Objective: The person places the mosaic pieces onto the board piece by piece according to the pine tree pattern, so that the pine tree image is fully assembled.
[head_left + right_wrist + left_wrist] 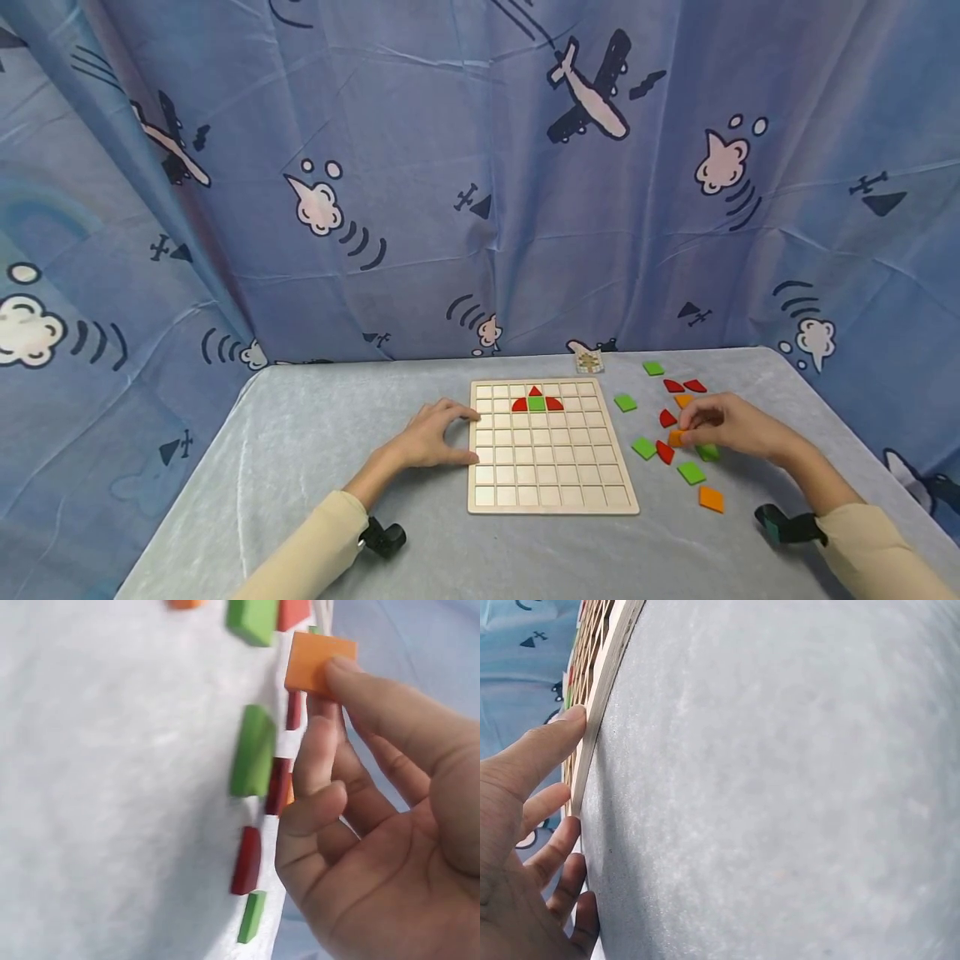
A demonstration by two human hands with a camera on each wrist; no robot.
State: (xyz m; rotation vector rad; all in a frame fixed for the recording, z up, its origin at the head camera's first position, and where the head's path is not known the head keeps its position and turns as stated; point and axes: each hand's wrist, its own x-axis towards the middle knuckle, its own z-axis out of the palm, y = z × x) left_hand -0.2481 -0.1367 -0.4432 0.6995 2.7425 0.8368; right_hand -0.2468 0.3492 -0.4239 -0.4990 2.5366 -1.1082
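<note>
A wooden grid board point(555, 511) lies flat on the table. Near its top a green square point(536, 403) has a red triangle point(535, 391) above it and red quarter-round pieces point(554, 404) on both sides. At the board's left edge rests my left hand point(430, 435), thumb and fingertips touching the rim, fingers loosely extended. My right hand point(738, 427) pinches an orange square tile point(311, 664) between thumb and fingers, among loose pieces right of the board. In the right wrist view the tile is held clear of the cloth.
Several loose green tiles point(643, 448), red quarter-round pieces point(665, 452) and orange tiles point(711, 499) are scattered right of the board. Behind the board lies a small patterned card point(589, 361). A blue printed curtain point(420, 183) hangs past the table's far edge.
</note>
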